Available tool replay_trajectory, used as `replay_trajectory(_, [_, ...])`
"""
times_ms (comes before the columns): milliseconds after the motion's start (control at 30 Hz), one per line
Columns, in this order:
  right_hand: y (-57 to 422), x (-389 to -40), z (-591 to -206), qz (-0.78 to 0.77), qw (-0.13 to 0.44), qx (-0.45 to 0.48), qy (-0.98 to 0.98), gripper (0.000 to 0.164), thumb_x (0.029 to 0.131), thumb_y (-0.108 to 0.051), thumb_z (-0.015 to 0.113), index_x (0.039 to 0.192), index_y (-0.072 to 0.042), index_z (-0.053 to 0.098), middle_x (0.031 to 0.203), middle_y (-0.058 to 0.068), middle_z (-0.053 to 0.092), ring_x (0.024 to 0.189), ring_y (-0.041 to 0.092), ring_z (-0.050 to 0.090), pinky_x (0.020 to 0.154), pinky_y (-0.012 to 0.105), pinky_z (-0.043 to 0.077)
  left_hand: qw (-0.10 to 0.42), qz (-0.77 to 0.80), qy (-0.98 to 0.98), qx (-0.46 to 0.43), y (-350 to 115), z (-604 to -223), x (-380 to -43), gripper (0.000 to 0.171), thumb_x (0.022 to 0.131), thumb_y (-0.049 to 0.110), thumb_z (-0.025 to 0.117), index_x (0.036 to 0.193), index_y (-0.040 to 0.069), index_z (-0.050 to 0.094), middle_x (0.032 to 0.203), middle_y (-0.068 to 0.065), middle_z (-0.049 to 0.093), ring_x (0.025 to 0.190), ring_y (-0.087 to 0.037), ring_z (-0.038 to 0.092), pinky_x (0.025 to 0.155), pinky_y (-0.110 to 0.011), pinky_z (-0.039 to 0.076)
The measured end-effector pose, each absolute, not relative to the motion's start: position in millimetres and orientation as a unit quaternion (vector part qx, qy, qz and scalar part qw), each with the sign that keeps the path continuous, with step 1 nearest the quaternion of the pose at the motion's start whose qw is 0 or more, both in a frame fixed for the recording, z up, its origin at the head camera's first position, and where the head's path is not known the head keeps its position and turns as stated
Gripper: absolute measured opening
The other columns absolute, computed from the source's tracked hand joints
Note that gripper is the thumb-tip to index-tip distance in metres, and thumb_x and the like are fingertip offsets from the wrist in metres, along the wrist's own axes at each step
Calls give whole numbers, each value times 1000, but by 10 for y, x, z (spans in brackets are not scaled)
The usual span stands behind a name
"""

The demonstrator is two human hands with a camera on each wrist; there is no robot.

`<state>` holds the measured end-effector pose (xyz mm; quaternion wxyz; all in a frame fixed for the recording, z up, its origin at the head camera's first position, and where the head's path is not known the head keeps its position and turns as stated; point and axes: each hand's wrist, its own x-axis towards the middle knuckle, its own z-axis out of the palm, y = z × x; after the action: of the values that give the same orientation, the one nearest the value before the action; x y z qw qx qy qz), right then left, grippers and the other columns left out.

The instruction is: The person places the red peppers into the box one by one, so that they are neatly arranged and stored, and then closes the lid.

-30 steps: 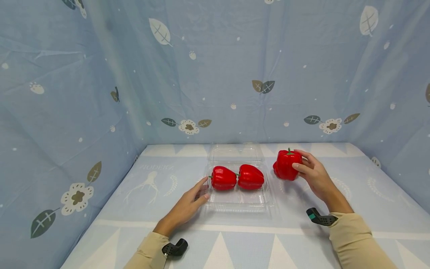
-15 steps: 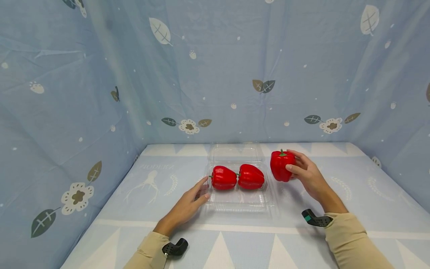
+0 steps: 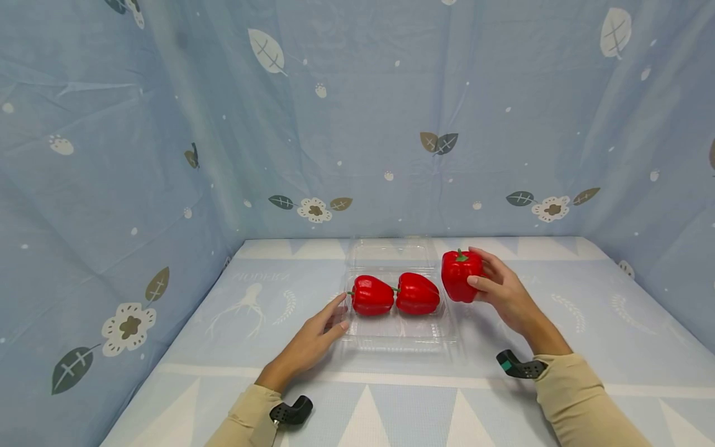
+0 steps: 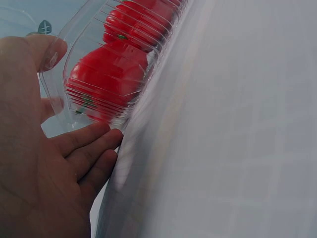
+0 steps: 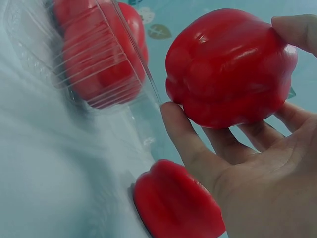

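Note:
Two red bell peppers (image 3: 417,294) lie on their sides in a clear plastic clamshell container (image 3: 399,329) with its lid (image 3: 391,253) folded back. My left hand (image 3: 313,341) rests at the container's left edge, fingers loosely extended; in the left wrist view its fingertips touch the plastic wall. A third bell pepper (image 3: 459,277), stem up, is gripped between the thumb and fingers of my right hand (image 3: 505,295), raised just right of the container. Below that hand in the right wrist view, another bell pepper (image 5: 178,201) lies on the table, hidden in the head view.
A pale patterned cloth covers the table (image 3: 313,410). Blue curtains (image 3: 357,93) with leaf and flower prints hang behind and along both sides. Each forearm wears a black wrist device (image 3: 519,365).
My right hand has carried its bell pepper leftward, closer to the container's right edge. The left hand and the two peppers in the container have stayed put.

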<state>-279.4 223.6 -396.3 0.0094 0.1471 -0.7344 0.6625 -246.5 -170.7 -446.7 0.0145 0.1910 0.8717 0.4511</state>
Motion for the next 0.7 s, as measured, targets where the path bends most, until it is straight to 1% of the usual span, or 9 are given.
replay_trajectory(233, [2191, -2788, -3959, 665, 0, 154, -730, 72, 98, -22, 64, 159, -22, 27, 152, 17, 35, 129, 31, 43, 87, 33, 57, 16, 455, 869, 194, -1709, -4453, -2460, 63, 103, 31, 56, 160, 20, 29, 146, -12, 53, 130, -28, 53, 111, -51, 38])
replay_trajectory(367, [2172, -2777, -3955, 660, 4, 163, -733, 70, 98, -21, 64, 159, -24, 29, 152, 18, 35, 127, 29, 46, 87, 34, 57, 16, 455, 868, 199, -1713, -4457, -2461, 63, 103, 31, 56, 160, 19, 29, 146, -13, 53, 130, -28, 54, 110, -51, 38])
replay_trajectory(500, [2154, -2770, -3935, 652, 12, 178, -737, 67, 98, -20, 63, 157, -22, 32, 149, 18, 39, 124, 27, 49, 87, 35, 57, 15, 454, 868, 199, -1713, -4456, -2459, 63, 104, 31, 56, 160, 20, 29, 146, -12, 53, 130, -28, 54, 110, -51, 39])
replay_trajectory(700, [2105, -2768, -3884, 644, 10, 185, -742, 70, 96, -20, 65, 157, -18, 30, 147, 17, 41, 125, 29, 48, 88, 37, 56, 15, 453, 869, 196, -1710, -4457, -2458, 63, 103, 31, 56, 160, 20, 29, 146, -11, 52, 130, -27, 54, 110, -51, 38])
